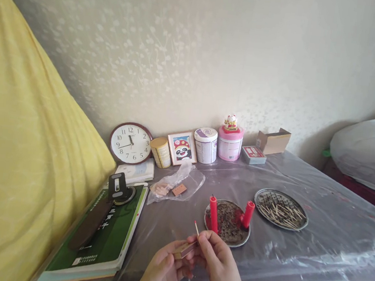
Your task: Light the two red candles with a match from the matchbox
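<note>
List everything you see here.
Matchbox: 1, brown, front
Match: 1, pale, front
Table: 1, grey, centre
Plates: 2, grey, right
Candles: 2, red, left plate
Matchsticks: many, pale, right plate
Bag: 1, clear, centre
Box: 1, brown, at bag
Clock: 1, white, back
Booklet: 1, white, below clock
Canisters: 3, yellow/white/pink, back
Picture: 1, multicoloured, back
Figurine: 1, white, atop pink canister
Pack: 1, red, back
Carton: 1, brown, back
Books: several, green on top, left
Stand: 1, black, left
Cloth: 1, yellow, left
Bundle: 1, white, right
Wall: 1, pale, behind
Hands: 2, bare, front
</note>
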Motion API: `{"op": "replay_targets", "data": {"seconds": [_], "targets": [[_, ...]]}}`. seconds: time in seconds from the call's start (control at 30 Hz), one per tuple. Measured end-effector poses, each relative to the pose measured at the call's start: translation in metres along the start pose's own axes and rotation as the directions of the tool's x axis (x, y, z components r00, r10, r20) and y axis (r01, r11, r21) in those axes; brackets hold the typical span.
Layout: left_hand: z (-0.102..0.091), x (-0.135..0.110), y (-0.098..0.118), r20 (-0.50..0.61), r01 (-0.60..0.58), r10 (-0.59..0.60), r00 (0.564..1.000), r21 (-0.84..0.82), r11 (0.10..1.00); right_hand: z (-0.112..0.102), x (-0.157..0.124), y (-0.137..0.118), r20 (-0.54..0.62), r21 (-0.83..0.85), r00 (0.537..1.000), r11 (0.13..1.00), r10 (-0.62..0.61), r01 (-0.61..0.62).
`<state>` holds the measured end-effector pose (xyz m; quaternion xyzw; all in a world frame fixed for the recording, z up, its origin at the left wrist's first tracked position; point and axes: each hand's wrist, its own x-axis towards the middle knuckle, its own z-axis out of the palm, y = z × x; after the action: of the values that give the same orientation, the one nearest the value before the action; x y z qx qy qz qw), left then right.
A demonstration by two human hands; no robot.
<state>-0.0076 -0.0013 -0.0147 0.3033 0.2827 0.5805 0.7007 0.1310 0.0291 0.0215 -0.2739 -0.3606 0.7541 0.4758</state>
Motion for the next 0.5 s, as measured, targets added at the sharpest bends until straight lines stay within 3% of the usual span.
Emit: {"op": "replay_targets", "data": {"seconds": [0.1, 0.27, 0.5], "targets": [[0.004, -0.001, 0.005, -0.03, -0.018, 0.018, 0.999, 0.004, 1.0, 0.0, 0.001, -0.002, -0.034, -0.045, 0.999, 0.999, -0.028, 0.026], [0.004, -0.003, 0.015, -0.172, -0.085, 0.088, 0.981, 0.023, 0.996, -0.003, 0.004, -0.006, -0.227, -0.182, 0.966, 0.98, -0.124, 0.083], [0.001, -0.002, 0.014, -0.238, -0.105, 0.104, 0.966, 0.007, 0.994, -0.001, 0.002, -0.008, -0.189, -0.116, 0.975, 0.989, -0.113, 0.092]]}}
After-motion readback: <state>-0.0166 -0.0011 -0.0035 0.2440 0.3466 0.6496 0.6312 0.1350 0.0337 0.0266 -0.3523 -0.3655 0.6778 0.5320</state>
